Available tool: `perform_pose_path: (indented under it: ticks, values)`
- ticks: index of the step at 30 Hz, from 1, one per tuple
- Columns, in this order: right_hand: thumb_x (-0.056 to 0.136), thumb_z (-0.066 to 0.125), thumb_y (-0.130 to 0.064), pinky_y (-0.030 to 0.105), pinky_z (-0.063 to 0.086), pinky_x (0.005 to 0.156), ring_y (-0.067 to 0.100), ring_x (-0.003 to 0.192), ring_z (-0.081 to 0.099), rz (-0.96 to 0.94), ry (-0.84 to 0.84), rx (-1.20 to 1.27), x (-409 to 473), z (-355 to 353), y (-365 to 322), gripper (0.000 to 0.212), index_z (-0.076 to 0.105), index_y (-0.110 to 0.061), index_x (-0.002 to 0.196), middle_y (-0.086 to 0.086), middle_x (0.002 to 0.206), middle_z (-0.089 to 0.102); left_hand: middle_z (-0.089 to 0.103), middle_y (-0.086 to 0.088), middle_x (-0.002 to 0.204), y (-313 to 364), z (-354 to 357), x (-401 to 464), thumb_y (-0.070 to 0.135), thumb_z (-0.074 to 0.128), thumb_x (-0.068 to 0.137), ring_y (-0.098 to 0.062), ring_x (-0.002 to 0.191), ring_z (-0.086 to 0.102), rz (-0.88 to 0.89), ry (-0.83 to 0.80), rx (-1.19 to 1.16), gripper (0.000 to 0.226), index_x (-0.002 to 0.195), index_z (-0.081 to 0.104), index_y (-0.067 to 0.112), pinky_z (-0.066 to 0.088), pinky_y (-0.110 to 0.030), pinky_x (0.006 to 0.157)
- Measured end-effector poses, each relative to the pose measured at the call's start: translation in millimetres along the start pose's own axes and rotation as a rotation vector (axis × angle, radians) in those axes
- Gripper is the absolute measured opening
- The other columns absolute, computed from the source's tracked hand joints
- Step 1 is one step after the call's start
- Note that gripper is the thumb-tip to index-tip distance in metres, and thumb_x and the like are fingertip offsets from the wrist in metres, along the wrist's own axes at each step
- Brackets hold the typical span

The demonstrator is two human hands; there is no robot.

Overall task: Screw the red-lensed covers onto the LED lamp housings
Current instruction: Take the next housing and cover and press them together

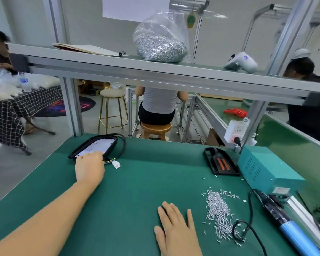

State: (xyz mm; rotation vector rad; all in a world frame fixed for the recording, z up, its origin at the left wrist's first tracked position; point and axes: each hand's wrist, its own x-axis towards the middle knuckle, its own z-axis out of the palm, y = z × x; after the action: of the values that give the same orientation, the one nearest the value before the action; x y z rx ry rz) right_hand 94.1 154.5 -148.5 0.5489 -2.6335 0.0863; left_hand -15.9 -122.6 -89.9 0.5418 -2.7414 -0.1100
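Green matting covers the bench, with a heap of screws lying loose at the right. At the far left the left hand rests on the near end of a housing, a black oval shell with a pale plate inside, fingers hidden. A black cover with two red lenses lies far right, and the right hand lies flat, fingers spread.

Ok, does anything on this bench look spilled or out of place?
Loose screws lie scattered on the green mat rather than in a tray, with strays trailing toward the red-lensed cover and under the electric screwdriver's cord. Nothing looks damaged.
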Motion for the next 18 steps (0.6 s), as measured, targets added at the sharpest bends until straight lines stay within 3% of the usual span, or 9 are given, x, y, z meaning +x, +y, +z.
perform_pose_path:
  ticks: [1,5,8,9,11,13,15,16,18]
  values:
    - [0.078,0.037,-0.045,0.037,0.013,0.106,0.008,0.093,0.072,-0.002,-0.021,0.008,-0.6,0.8,-0.6,0.049,0.081,-0.027,0.089,-0.011,0.104,0.074,0.062,-0.004,0.080,-0.6,-2.1,1.5,0.017,0.054,0.092,-0.026,0.078,0.052,0.000,-0.007,0.025,0.013,0.079,0.051,0.016,0.033,-0.030,0.073]
    - [0.096,0.025,-0.044,0.038,0.012,0.106,0.006,0.094,0.072,0.052,-0.078,0.004,-0.7,-2.7,-0.5,0.058,0.081,-0.029,0.089,-0.012,0.104,0.074,0.058,-0.007,0.068,0.5,-7.8,-2.7,0.018,0.055,0.093,-0.027,0.066,0.041,0.014,0.078,-0.041,0.023,0.071,0.051,0.012,0.025,-0.030,0.065]
    - [0.077,0.036,-0.047,0.037,0.009,0.110,0.007,0.097,0.070,0.041,-0.092,-0.002,-1.8,-3.2,-0.8,0.049,0.081,-0.029,0.086,-0.012,0.102,0.074,0.059,-0.006,0.066,4.5,-11.4,-18.3,0.020,0.060,0.090,-0.029,0.066,0.044,0.013,0.111,-0.113,0.024,0.069,0.058,0.008,0.024,-0.030,0.065]
    - [0.080,0.035,-0.049,0.036,0.007,0.113,0.009,0.102,0.066,0.035,-0.094,0.002,-2.2,-0.8,-0.2,0.050,0.081,-0.029,0.085,-0.012,0.101,0.075,0.059,-0.006,0.064,7.2,-12.3,-25.9,0.019,0.062,0.088,-0.029,0.064,0.045,0.026,0.119,-0.120,0.023,0.068,0.060,0.008,0.025,-0.031,0.065]
    - [0.099,0.017,-0.048,0.034,0.003,0.116,0.008,0.106,0.053,0.064,-0.078,0.003,0.8,-0.6,0.8,0.069,0.081,-0.030,0.082,-0.013,0.099,0.075,0.060,-0.004,0.059,15.7,-13.9,-42.0,0.020,0.067,0.085,-0.027,0.060,0.045,0.062,0.135,-0.160,0.022,0.065,0.062,0.011,0.028,-0.032,0.065]
    - [0.101,0.001,-0.042,0.034,0.003,0.116,0.008,0.105,0.059,0.098,-0.028,-0.002,5.8,-1.2,-0.4,0.083,0.081,-0.031,0.083,-0.014,0.100,0.075,0.062,0.001,0.064,22.9,-13.6,-53.2,0.023,0.067,0.086,-0.024,0.066,0.051,0.101,0.137,-0.198,0.017,0.070,0.065,0.015,0.032,-0.031,0.070]
    - [0.100,0.017,-0.045,0.035,0.008,0.112,0.006,0.097,0.070,0.095,-0.070,0.027,5.0,-7.4,-0.8,0.067,0.081,-0.030,0.086,-0.014,0.102,0.074,0.063,0.003,0.071,26.7,-12.9,-60.8,0.025,0.066,0.087,-0.023,0.075,0.056,0.126,0.140,-0.216,0.014,0.076,0.066,0.016,0.031,-0.031,0.074]
    - [0.092,0.032,-0.047,0.035,0.010,0.109,0.005,0.095,0.071,0.072,-0.069,0.037,4.1,-8.2,-2.1,0.052,0.081,-0.031,0.088,-0.014,0.104,0.074,0.064,0.002,0.071,28.2,-13.5,-64.1,0.023,0.067,0.086,-0.024,0.076,0.057,0.138,0.150,-0.226,0.013,0.076,0.066,0.016,0.031,-0.032,0.074]
    - [0.075,0.044,-0.049,0.037,0.012,0.106,0.004,0.096,0.070,0.083,-0.119,0.075,2.0,-11.9,-4.3,0.043,0.080,-0.031,0.090,-0.015,0.105,0.073,0.063,-0.001,0.065,31.7,-15.7,-70.4,0.017,0.073,0.081,-0.028,0.069,0.056,0.156,0.174,-0.258,0.012,0.073,0.067,0.012,0.034,-0.036,0.072]
